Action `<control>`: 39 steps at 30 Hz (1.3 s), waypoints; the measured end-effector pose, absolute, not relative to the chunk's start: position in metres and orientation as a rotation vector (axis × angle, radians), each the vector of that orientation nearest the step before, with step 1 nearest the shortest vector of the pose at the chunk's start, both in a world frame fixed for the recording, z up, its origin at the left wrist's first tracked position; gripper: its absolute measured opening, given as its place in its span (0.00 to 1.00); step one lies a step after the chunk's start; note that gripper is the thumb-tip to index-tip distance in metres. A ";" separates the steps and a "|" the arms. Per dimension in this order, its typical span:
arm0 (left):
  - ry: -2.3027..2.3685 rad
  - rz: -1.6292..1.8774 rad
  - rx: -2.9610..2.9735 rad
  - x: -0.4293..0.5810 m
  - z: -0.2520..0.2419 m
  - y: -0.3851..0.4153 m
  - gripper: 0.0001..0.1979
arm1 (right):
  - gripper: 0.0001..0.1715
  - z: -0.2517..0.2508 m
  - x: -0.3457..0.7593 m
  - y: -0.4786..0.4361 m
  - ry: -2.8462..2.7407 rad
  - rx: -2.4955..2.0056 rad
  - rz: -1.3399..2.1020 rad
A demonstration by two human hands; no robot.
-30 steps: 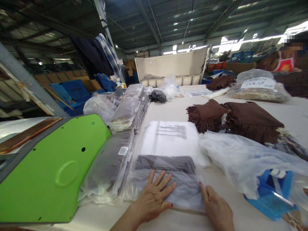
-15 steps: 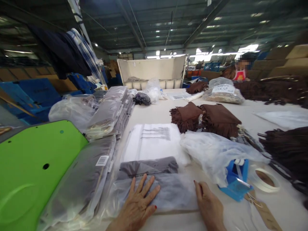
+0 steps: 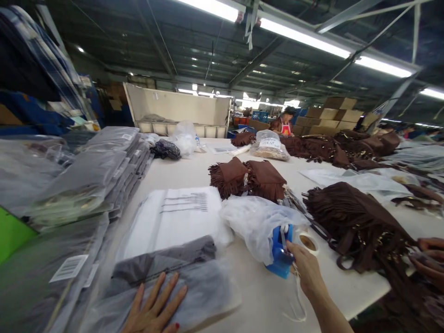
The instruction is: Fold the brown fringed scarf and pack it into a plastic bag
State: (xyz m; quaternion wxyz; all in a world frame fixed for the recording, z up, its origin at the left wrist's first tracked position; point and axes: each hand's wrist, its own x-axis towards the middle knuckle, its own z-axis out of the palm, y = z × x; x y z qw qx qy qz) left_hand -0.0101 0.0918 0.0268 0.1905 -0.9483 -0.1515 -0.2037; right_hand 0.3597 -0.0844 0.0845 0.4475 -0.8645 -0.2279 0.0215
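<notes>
My left hand (image 3: 156, 305) lies flat, fingers spread, on a clear plastic bag (image 3: 211, 289) with a folded grey cloth item (image 3: 166, 256) inside. My right hand (image 3: 307, 268) has its fingertips pinched at the cutting edge of a blue tape dispenser (image 3: 280, 263), where the end of the clear tape sits; the tape itself is hard to make out. A crumpled translucent plastic bag (image 3: 256, 222) partly covers the dispenser. Behind the grey item is a stack of white plastic bags (image 3: 176, 217) with printed lines.
Bagged grey items (image 3: 100, 162) with barcode labels are stacked at left. Brown fringed bags (image 3: 267, 178) lie mid-table, with a larger dark brown fringed bag (image 3: 350, 217) at right. A tape roll (image 3: 312, 247) is beside the dispenser. Another person's hands (image 3: 432, 259) are at the right edge.
My right hand has moved from the bag's right edge out to the tape dispenser. My left hand stays flat on the bag. The view has turned to the right.
</notes>
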 end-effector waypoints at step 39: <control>-0.722 -0.381 -3.062 -0.013 0.039 0.075 0.32 | 0.13 0.158 0.245 0.003 -2.692 -1.761 0.288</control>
